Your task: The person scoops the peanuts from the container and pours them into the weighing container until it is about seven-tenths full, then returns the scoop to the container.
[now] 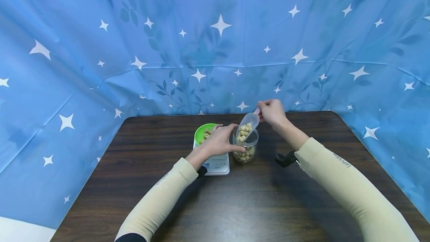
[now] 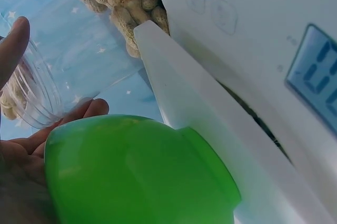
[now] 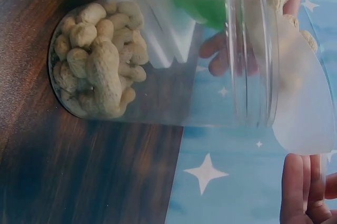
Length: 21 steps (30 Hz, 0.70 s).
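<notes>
My left hand (image 1: 220, 139) grips a clear plastic jar (image 1: 254, 148) near its rim, thumb on the near side and fingers behind. Peanuts in their shells (image 3: 100, 61) fill the bottom of the jar. By its handle, my right hand (image 1: 273, 112) holds a translucent scoop (image 1: 254, 118), tilted down over the jar's mouth. More peanuts (image 1: 244, 132) lie in the scoop. In the right wrist view, the scoop (image 3: 305, 98) overlaps the threaded rim and the right hand's fingers (image 3: 297, 187) show below it.
Left of the jar, a green bowl (image 1: 200, 133) with peanuts sits on a white kitchen scale (image 1: 218, 167), partly hidden by my left hand. The scale's display (image 2: 318, 74) is lit. Behind the dark wooden table (image 1: 151, 152) hangs a blue star-patterned cloth (image 1: 188, 47).
</notes>
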Available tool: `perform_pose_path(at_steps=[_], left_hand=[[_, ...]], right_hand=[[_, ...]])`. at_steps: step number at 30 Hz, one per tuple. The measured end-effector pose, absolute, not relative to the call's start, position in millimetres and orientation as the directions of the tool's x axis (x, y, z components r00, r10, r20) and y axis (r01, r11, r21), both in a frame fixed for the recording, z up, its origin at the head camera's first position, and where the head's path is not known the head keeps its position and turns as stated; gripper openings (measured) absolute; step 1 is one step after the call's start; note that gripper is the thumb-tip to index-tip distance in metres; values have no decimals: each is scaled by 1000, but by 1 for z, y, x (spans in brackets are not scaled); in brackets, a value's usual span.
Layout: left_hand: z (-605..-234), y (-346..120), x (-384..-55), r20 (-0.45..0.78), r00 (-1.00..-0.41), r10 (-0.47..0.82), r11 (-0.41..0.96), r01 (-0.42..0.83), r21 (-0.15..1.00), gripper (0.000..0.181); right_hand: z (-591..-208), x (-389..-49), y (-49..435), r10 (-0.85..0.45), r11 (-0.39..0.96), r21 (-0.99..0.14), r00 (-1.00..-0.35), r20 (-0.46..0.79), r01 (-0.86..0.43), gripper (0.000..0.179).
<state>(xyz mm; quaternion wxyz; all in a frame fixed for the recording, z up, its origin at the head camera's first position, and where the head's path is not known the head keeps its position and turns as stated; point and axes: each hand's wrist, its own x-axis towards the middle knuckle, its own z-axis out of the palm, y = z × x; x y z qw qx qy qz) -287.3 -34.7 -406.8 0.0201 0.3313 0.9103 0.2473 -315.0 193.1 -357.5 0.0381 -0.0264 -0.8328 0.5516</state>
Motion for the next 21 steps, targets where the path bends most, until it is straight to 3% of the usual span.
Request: perform_pose_path(at_steps=[21], left_hand=[[-405, -35, -287, 116, -779, 617, 668, 595, 447, 87]], right_hand=[[-362, -323, 208, 122, 277, -955, -990, -72, 104, 42]])
